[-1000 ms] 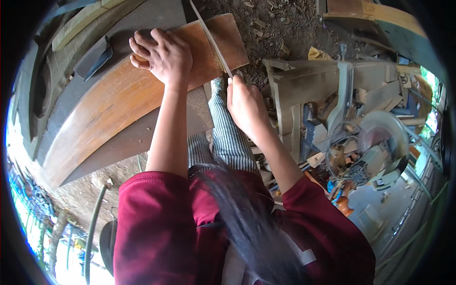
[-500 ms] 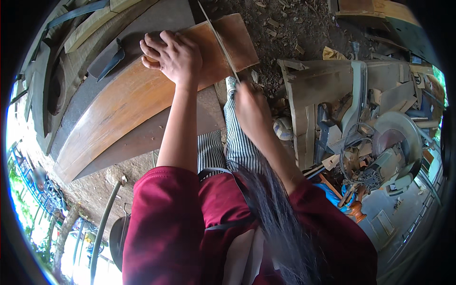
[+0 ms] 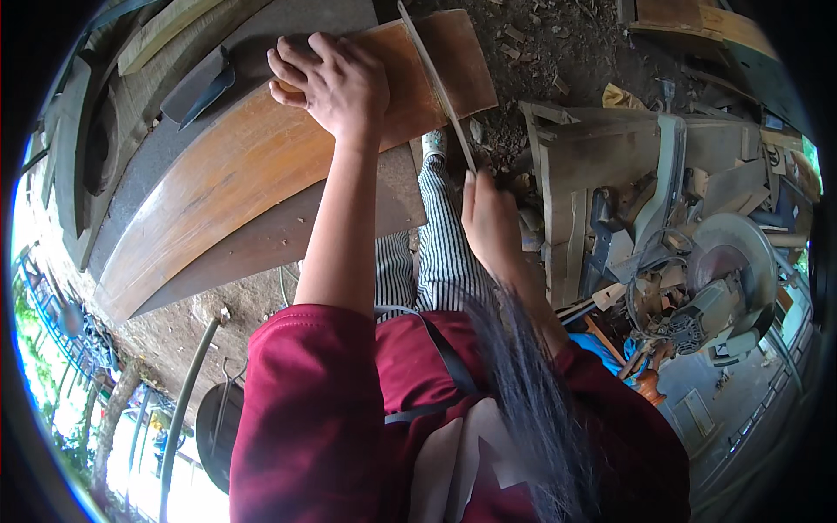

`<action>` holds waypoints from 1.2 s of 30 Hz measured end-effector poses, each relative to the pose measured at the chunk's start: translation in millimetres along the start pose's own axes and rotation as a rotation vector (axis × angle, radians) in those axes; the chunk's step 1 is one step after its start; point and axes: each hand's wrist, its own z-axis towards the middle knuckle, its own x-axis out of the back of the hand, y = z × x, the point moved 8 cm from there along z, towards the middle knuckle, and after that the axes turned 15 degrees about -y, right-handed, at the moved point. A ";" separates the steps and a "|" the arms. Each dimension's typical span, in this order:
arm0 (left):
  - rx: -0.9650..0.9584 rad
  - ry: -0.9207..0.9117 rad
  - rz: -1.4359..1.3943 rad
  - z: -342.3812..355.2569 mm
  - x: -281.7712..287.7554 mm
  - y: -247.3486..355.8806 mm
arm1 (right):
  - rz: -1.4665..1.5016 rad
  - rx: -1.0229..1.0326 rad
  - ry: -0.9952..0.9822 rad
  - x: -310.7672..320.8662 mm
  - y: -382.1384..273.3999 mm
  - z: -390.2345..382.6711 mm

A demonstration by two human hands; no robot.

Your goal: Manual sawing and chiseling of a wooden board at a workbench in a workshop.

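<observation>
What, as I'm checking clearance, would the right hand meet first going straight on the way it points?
The right hand, beyond the thin blade it holds, would probably meet the near edge of the orange-brown board; depth is unclear, so it might pass above.

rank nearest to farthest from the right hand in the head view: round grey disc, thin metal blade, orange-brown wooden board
1. Thin metal blade: held in the right hand.
2. Orange-brown wooden board: ahead and left.
3. Round grey disc: to the right.

Dirt floor (image 3: 593, 57), scattered debris (image 3: 513, 35); bright daylight (image 3: 202, 490) lower left.
</observation>
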 end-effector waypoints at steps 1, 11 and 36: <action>0.002 -0.002 0.000 0.2 -0.3 1.0 | 0.014 -0.023 0.021 -1.7 6.0 -5.2; -0.045 0.046 0.038 2.5 -4.1 1.2 | 0.030 0.061 0.022 -10.9 14.5 -0.5; 0.006 0.103 0.115 -1.0 8.0 12.3 | 0.115 0.297 0.321 -31.9 34.6 1.1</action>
